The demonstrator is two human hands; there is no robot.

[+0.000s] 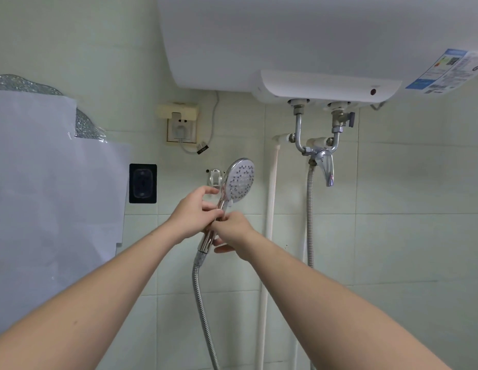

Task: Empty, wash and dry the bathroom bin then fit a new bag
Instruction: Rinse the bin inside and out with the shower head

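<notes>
- Against the tiled wall, under the water heater (286, 41), both hands hold a shower head (239, 178) by its handle.
- Left hand (194, 212) curls round the upper handle, just below the spray face.
- Right hand (232, 231) grips lower, near the hose (203, 303).
- Wall bracket (215, 177) sits just behind.
- No bin shows in view.
</notes>
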